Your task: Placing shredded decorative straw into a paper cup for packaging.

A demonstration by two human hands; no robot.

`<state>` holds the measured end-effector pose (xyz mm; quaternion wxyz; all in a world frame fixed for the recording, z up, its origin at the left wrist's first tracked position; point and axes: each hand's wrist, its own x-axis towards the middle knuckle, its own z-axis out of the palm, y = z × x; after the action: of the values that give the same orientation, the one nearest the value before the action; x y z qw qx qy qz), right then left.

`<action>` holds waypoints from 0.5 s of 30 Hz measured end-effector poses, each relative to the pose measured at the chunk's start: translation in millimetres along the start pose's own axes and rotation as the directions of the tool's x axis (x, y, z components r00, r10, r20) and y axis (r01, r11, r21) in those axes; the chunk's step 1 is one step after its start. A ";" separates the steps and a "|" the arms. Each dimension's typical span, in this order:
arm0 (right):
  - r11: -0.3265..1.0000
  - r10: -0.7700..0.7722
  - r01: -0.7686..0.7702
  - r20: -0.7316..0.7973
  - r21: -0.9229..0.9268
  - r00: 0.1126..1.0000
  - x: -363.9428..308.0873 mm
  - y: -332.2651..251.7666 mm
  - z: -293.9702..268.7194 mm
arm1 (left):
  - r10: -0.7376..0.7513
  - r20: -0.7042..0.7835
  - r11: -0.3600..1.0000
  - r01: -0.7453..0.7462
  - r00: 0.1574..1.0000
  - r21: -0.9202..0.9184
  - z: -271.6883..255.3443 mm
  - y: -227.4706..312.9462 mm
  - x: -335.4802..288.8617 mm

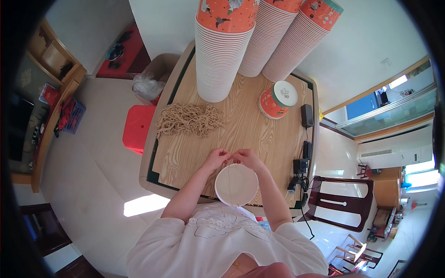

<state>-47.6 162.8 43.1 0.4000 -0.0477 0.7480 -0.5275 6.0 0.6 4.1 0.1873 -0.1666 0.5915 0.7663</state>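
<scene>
first, the cord lies heaped beyond the left hand, whose fingers bend to a near pinch; then the tub sits between the forearms, just bodyward of both hands, round face up, far rim by the fingertips, neither hand clearly nearer; next, the right hand curls likewise. what either pinches is too small to tell.

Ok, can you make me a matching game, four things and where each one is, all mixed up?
1. Tan string heap
2. Red stool
3. Black power adapter
4. Pale-lined paper bucket

A. On the floor
B. Right by the left hand and right hand
C. Right side of the table
D. Left side of the table

Pairs: 1-D, 2-A, 3-C, 4-B
</scene>
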 end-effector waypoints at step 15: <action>0.995 0.016 -0.021 0.046 0.097 0.999 -1.3 1.5 -3.1 | 0.124 -0.054 0.991 -0.121 0.991 0.048 4.1 -4.7 5.9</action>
<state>-48.2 166.4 43.0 0.4236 -0.0330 0.7127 -0.5582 3.0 6.2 -1.6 0.1266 -0.1474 0.6227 0.7579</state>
